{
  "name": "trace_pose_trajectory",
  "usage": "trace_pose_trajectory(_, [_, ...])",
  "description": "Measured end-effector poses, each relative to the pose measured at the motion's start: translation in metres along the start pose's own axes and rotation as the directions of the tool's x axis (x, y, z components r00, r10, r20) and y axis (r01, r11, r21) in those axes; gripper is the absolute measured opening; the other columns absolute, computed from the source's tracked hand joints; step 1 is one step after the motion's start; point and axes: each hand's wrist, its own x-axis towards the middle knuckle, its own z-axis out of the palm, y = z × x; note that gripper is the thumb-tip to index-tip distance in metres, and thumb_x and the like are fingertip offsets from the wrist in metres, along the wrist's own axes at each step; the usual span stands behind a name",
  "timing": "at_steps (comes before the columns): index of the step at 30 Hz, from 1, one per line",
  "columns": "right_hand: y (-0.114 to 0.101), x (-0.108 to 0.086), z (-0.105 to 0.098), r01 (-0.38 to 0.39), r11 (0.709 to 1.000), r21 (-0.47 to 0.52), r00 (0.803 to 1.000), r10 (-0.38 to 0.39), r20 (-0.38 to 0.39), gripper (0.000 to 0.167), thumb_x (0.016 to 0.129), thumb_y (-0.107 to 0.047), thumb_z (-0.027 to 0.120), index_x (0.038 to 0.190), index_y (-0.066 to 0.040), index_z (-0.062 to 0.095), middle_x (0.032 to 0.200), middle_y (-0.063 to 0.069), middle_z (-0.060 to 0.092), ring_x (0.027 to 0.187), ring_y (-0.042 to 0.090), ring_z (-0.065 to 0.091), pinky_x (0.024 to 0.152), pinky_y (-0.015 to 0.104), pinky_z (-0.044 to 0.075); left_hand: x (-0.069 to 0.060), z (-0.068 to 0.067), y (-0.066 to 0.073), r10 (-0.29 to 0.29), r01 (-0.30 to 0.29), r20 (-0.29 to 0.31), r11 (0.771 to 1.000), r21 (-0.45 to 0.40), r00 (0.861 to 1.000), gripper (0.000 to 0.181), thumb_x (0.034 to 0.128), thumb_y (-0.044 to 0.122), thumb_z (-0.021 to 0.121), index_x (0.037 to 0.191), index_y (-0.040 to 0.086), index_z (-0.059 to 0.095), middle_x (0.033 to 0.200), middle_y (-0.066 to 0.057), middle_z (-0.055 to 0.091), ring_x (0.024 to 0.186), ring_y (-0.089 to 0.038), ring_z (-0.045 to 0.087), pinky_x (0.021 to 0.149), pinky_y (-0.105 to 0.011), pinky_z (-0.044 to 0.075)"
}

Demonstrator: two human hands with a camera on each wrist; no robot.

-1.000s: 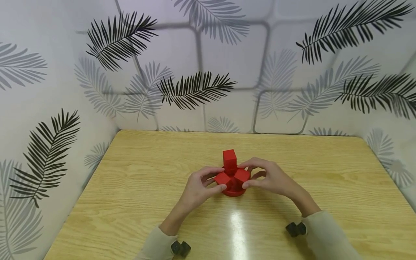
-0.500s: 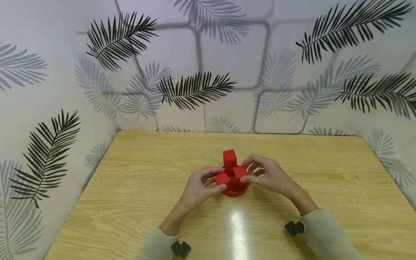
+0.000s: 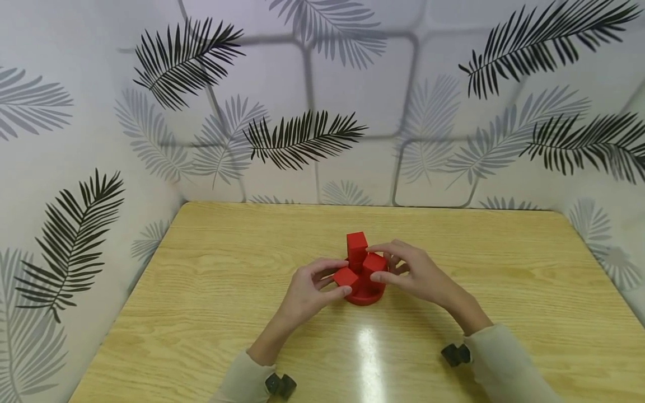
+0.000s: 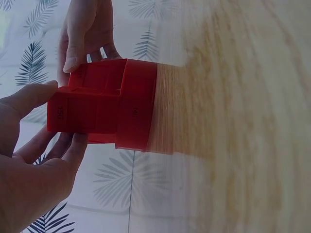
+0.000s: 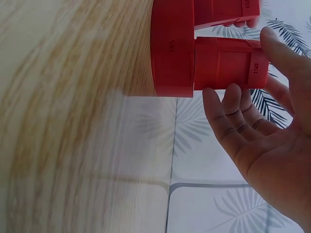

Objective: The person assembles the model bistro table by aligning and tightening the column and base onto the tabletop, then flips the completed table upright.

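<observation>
On the wooden table stands a round red base (image 3: 364, 300) bearing three red square-topped blocks. My left hand (image 3: 309, 288) pinches the left block (image 3: 345, 277) between thumb and fingers; the left wrist view shows this block (image 4: 82, 111) standing straight out of the base's rim. My right hand (image 3: 418, 275) holds the right block (image 3: 375, 261), thumb on the near side and fingers on the far side. In the right wrist view that block (image 5: 226, 63), marked 150, sits against the base (image 5: 172, 53). The taller rear block (image 3: 356, 240) is close to my right index fingertip, contact unclear.
The wooden tabletop (image 3: 227, 246) reaches back to a wall (image 3: 353, 168) patterned with leaves. A small black device (image 3: 280, 386) sits at the left sleeve, another black device (image 3: 456, 354) at the right sleeve.
My right hand has shifted slightly up and left in the head view, and the right block has moved away from me, toward the rear block. The left hand has stayed in place.
</observation>
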Motion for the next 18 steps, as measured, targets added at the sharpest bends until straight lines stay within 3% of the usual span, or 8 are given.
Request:
trace_pose_trajectory(4, [0.002, -0.002, -0.002, -0.001, 1.000, 0.003, 1.000, 0.001, -0.012, 0.052, 0.089, -0.022, 0.083, 0.136, -0.009, 0.065, 0.108, 0.000, 0.067, 0.088, 0.018, 0.066, 0.076, 0.032, 0.063, 0.000, 0.001, 0.000, -0.003, 0.003, -0.003, 1.000, 0.000, 1.000, 0.047, 0.0873, -0.001, 0.079, 0.131, -0.006, 0.064, 0.131, -0.017, 0.063, 0.124, -0.032, 0.061, 0.104, -0.035, 0.052])
trace_pose_trajectory(12, [0.006, -0.009, -0.008, -0.048, 0.998, 0.034, 0.997, 0.050, -0.061, 0.040, 0.095, -0.016, 0.076, 0.132, -0.009, 0.066, 0.123, 0.003, 0.070, 0.100, 0.020, 0.068, 0.081, 0.035, 0.063, 0.000, 0.001, 0.002, -0.011, 0.011, -0.008, 1.000, -0.007, 1.000, 0.048, 0.0856, -0.004, 0.080, 0.130, -0.005, 0.065, 0.130, -0.016, 0.063, 0.124, -0.030, 0.061, 0.105, -0.034, 0.052])
trace_pose_trajectory(18, [0.008, -0.017, -0.013, -0.088, 0.989, 0.115, 0.991, 0.098, -0.091, 0.034, 0.092, -0.016, 0.079, 0.124, -0.013, 0.068, 0.115, 0.001, 0.072, 0.104, 0.019, 0.070, 0.086, 0.039, 0.062, 0.001, 0.001, 0.000, -0.011, 0.011, -0.012, 1.000, -0.001, 1.000, 0.048, 0.0849, -0.004, 0.081, 0.130, -0.005, 0.065, 0.130, -0.016, 0.064, 0.124, -0.029, 0.061, 0.104, -0.033, 0.052])
